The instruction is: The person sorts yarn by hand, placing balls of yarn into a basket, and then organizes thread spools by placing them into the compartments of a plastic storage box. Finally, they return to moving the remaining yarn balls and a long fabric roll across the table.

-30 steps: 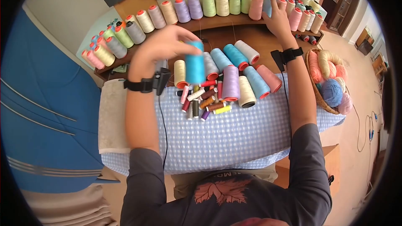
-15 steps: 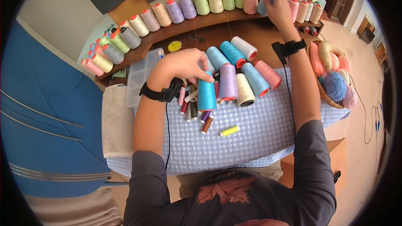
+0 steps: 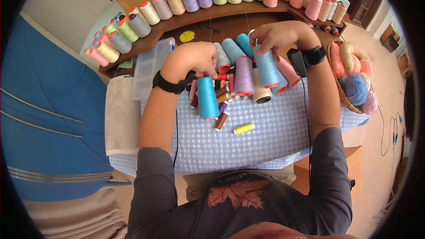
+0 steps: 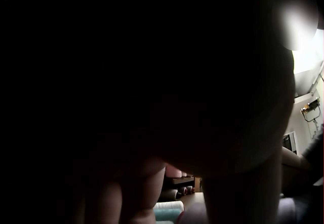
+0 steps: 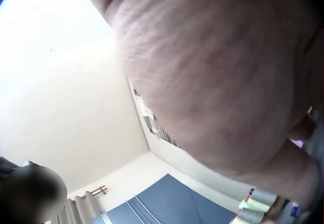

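Observation:
My right hand pinches the top of a light-blue cone spool of thread, tilted over the other cones. A turquoise cone spool stands upright among the small spools at the left. Just above and behind it is my left hand, fingers bent downward close to a red spool; some fingertips are hidden. In the dark left wrist view, a gap separates thumb and fingers. A lilac cone and a cream cone sit between the hands. The right palm fills much of the right wrist view.
Cone spools line the curved wooden shelf behind. A clear plastic box lies at the left, above a beige towel. A yarn basket stands at the right. One yellow spool lies on the checked cloth.
My right hand has brought the light-blue cone from the shelf down over the table. My left hand has put the turquoise cone down and shifted behind it. Earlier the yellow spool rolled forward.

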Demonstrator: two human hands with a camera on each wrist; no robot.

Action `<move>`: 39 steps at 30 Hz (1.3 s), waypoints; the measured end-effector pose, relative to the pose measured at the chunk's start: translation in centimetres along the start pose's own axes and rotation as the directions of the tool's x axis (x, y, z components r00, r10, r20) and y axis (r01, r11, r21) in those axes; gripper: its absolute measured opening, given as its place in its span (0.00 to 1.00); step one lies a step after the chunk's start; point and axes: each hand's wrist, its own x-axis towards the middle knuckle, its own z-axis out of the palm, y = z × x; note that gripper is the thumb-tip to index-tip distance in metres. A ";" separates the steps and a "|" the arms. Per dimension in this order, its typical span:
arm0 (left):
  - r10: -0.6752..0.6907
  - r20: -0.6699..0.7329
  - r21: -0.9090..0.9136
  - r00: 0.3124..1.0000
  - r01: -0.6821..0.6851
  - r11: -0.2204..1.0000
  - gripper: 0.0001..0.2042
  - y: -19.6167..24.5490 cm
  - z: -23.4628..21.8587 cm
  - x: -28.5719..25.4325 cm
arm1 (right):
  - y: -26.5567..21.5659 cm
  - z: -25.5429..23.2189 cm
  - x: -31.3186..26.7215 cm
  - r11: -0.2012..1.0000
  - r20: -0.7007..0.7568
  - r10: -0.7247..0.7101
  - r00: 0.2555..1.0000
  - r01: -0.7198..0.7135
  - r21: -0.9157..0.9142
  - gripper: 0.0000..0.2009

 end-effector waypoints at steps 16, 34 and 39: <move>-0.010 -0.191 -0.150 0.982 -0.019 0.989 0.19 -0.8 -0.4 0.5 | 10.8 -6.0 5.3 0.893 -0.863 -0.437 0.255 0.010 -0.449 0.36; 0.106 -0.551 -0.076 0.828 -0.177 0.981 0.21 -2.8 0.6 3.8 | 11.7 -9.3 3.5 0.926 -0.918 -0.366 0.152 0.157 -0.343 0.15; -0.174 -0.845 -0.216 0.505 -0.025 0.976 0.25 -5.3 -1.7 2.1 | 5.1 -4.6 -1.9 0.981 -0.550 -0.189 0.814 0.138 -0.134 0.17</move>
